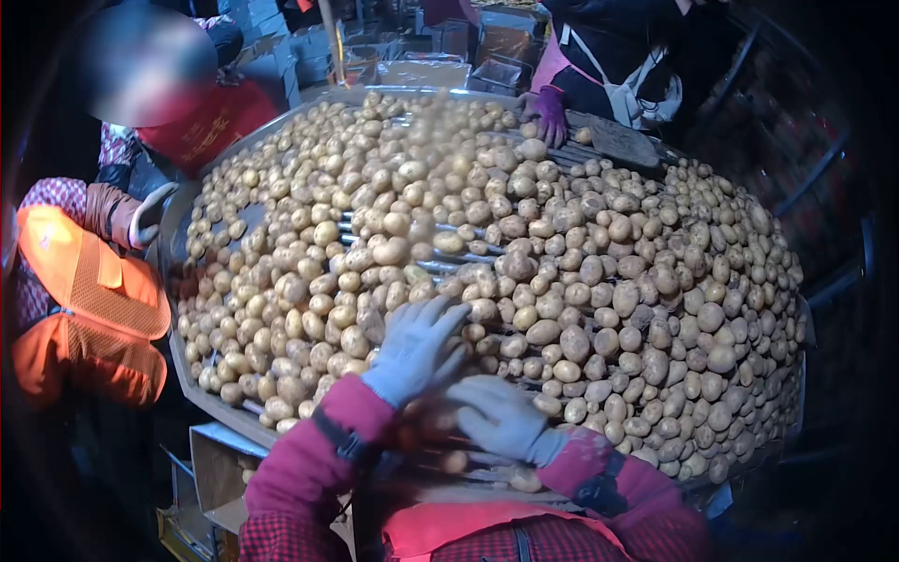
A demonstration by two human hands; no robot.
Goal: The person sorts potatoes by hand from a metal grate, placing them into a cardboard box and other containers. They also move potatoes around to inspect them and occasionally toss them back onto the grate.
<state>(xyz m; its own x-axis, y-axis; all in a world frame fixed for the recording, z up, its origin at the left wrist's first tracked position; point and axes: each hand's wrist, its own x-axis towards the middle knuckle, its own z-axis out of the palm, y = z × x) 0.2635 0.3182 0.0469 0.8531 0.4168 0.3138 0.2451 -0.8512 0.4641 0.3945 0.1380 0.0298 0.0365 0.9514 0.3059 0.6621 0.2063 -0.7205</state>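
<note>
Potatoes (pixel 574 344) lie heaped over the table (pixel 229 419). They look firm, light and prone to rolling, best cupped around the middle. The left hand (pixel 417 348) reaches among them, fingers spread; the right hand (pixel 506 421) blurs beside it, its grip unclear.

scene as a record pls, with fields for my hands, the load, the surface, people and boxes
left hand: gloved, fingers spread, at the potatoes by the near edge; hand
right hand: gloved, beside the left wrist, above the near bars
load: potatoes, many, loosely spread
surface: table with raised rim; bars show through gaps
people: orange vest at left, red top far left, purple glove at far edge
box: below near left rim
</note>
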